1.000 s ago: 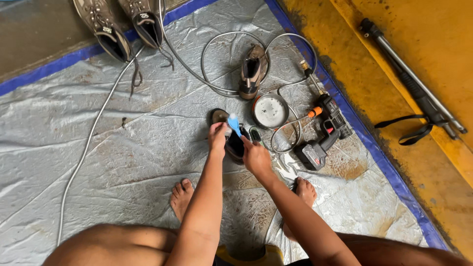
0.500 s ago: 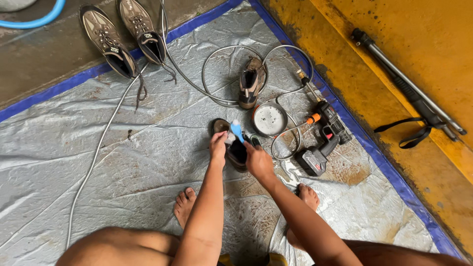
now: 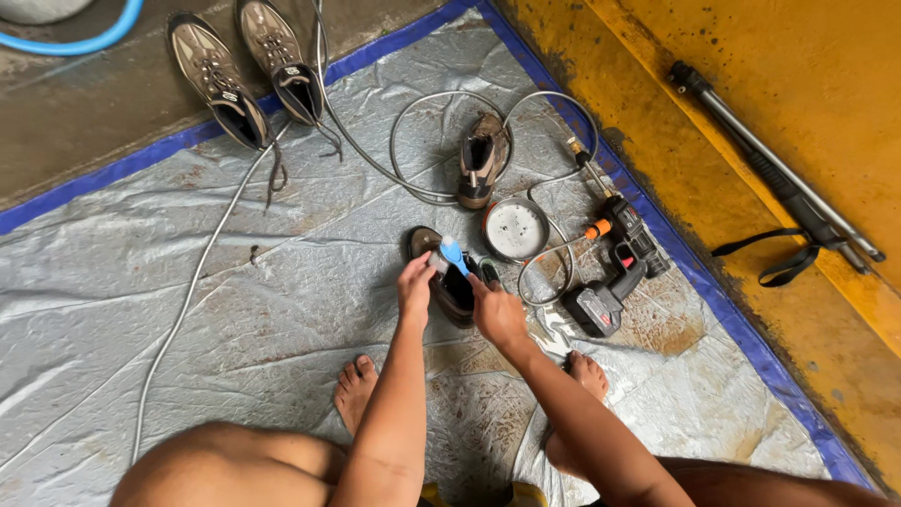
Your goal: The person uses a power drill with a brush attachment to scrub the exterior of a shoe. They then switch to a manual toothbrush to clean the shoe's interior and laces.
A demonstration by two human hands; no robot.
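A dark brown shoe (image 3: 455, 293) lies on the grey tarp (image 3: 235, 272) just in front of my bare feet. My left hand (image 3: 416, 282) grips the shoe's near side and steadies it. My right hand (image 3: 497, 314) holds a small blue brush (image 3: 453, 253) whose head rests against the shoe's upper, between the two hands. Both forearms reach forward from my bent knees.
A second brown shoe (image 3: 481, 160) lies beyond, next to a round metal lid (image 3: 515, 228). A black and orange cordless sprayer (image 3: 615, 272) with a grey hose (image 3: 188, 300) sits to the right. A pair of grey shoes (image 3: 249, 70) is at the tarp's far edge. A black wand (image 3: 779, 178) rests on the yellow floor.
The view has tilted a little, so the far shoes sit lower in the picture. Both hands stay on the shoe, with the brush shifting slightly against it.
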